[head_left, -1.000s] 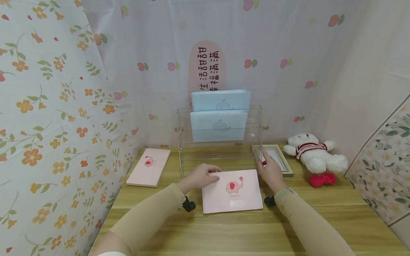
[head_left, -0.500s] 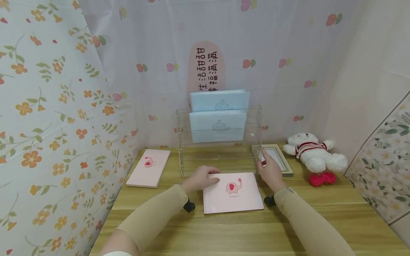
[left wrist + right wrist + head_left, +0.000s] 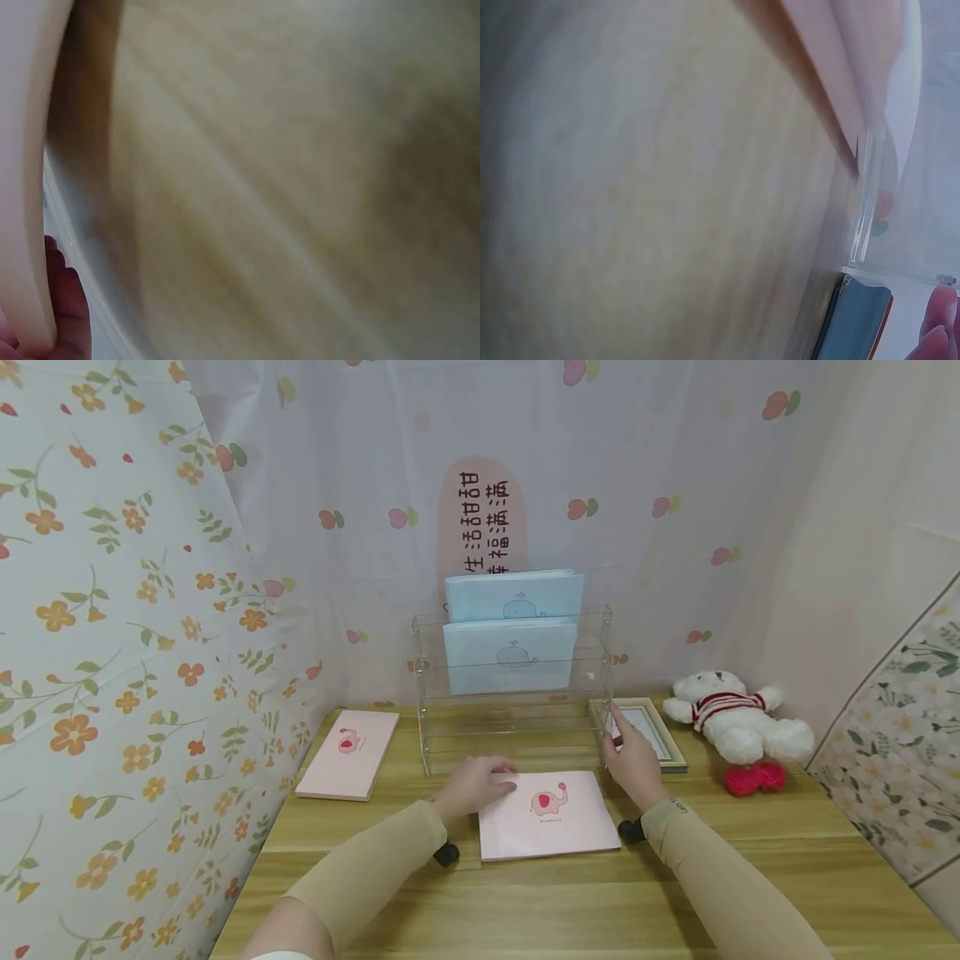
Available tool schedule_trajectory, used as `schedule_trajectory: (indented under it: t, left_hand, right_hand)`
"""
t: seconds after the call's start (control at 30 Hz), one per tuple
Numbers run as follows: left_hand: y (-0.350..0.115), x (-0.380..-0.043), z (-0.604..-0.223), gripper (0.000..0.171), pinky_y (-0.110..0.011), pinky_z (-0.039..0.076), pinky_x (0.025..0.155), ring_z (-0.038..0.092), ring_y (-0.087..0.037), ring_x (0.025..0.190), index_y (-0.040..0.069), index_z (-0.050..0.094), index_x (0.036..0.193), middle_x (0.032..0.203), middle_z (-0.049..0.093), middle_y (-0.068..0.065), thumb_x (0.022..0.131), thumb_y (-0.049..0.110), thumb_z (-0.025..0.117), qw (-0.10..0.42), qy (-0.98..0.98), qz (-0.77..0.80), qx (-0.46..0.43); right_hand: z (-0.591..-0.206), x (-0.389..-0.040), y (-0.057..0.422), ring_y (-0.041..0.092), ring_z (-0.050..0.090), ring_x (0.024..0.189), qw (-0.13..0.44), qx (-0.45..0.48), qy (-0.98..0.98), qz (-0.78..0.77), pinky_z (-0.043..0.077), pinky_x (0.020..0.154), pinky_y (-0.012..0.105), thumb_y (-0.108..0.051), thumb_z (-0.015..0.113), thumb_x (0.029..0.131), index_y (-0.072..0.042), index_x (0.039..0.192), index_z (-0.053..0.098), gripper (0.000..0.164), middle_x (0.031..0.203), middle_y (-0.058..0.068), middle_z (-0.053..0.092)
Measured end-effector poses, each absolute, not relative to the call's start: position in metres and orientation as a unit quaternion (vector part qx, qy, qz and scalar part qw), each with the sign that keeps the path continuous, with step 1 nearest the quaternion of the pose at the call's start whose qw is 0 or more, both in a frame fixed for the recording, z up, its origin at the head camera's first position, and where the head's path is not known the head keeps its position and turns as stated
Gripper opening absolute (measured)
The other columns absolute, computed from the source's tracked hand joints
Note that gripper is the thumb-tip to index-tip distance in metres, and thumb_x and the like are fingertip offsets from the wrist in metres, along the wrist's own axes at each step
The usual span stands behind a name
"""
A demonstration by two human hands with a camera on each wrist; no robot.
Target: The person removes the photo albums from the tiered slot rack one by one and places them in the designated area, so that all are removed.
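Note:
A pink notebook (image 3: 551, 818) with an elephant on its cover lies close in front of a clear acrylic rack (image 3: 422, 693). My left hand (image 3: 474, 787) pinches its upper left corner, fingers behind the far edge; in the left wrist view, fingertips (image 3: 69, 300) meet the notebook's pink edge (image 3: 26, 150). At the rack's right side, my right hand (image 3: 633, 764) holds the side panel between fingers and thumb. Two pale blue whale notebooks stand in the rack, one in front (image 3: 476, 664) and one higher behind (image 3: 480, 593).
Another pink elephant notebook (image 3: 345, 760) lies on the wooden table (image 3: 525, 910) at the left. Right of the rack are a picture frame (image 3: 667, 739) and a white teddy bear (image 3: 750, 731) with a red bow (image 3: 753, 778). Patterned cloth (image 3: 337, 468) hangs behind.
My left hand and the pink notebook have shifted slightly toward me and to the right, the notebook's far edge sinking lower. The right hand stays on the rack.

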State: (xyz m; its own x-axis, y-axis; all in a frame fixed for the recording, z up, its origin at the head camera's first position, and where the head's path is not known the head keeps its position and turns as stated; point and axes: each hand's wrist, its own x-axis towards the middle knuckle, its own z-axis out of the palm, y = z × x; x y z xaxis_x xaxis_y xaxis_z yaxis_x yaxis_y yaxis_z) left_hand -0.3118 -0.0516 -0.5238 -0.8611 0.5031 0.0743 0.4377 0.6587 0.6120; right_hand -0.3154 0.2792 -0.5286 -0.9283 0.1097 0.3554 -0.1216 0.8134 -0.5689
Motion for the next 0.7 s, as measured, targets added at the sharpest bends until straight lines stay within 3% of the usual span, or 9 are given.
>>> schedule_trajectory:
  t: [0.13, 0.2, 0.4, 0.7]
  left_hand:
    - [-0.0482, -0.3093, -0.5247, 0.026, -0.054, 0.049, 0.123, 0.073, -0.026, 0.132, 0.018, 0.079, 0.128, 0.131, 0.082, -0.001, 0.103, 0.027, 0.079, 0.046, 0.911, 0.321, 0.256]
    - [-0.0467, -0.3083, -0.5248, 0.028, -0.048, 0.056, 0.116, 0.074, -0.024, 0.130, 0.017, 0.079, 0.130, 0.130, 0.082, 0.000, 0.103, 0.026, 0.079, 0.040, 0.914, 0.310, 0.258]
    - [-0.0433, -0.3073, -0.5252, 0.026, -0.041, 0.061, 0.108, 0.076, -0.021, 0.126, 0.017, 0.080, 0.128, 0.128, 0.082, 0.000, 0.103, 0.024, 0.080, 0.028, 0.922, 0.283, 0.262]
    - [-0.0451, -0.3057, -0.5200, 0.030, -0.045, 0.060, 0.111, 0.076, -0.021, 0.125, 0.018, 0.077, 0.133, 0.133, 0.079, -0.001, 0.104, 0.026, 0.079, 0.003, 0.931, 0.233, 0.279]
  right_hand:
    - [-0.5278, -0.3148, 0.2786, 0.031, 0.064, 0.073, 0.185, 0.001, -0.934, 0.306, 0.049, 0.064, 0.040, -0.021, 0.057, 0.112, -0.009, 0.171, 0.037, 0.063, 0.104, 0.024, 0.073]
    - [-0.5272, -0.3145, 0.2785, 0.032, 0.065, 0.075, 0.185, -0.001, -0.934, 0.304, 0.050, 0.064, 0.041, -0.022, 0.057, 0.112, -0.010, 0.171, 0.037, 0.063, 0.105, 0.025, 0.073]
    - [-0.5262, -0.3147, 0.2788, 0.032, 0.065, 0.076, 0.183, -0.003, -0.935, 0.305, 0.050, 0.065, 0.042, -0.021, 0.057, 0.112, -0.010, 0.172, 0.036, 0.063, 0.105, 0.025, 0.073]
    - [-0.5249, -0.3132, 0.2777, 0.032, 0.065, 0.078, 0.174, -0.007, -0.936, 0.306, 0.050, 0.066, 0.040, -0.022, 0.056, 0.113, -0.011, 0.172, 0.035, 0.064, 0.107, 0.025, 0.072]
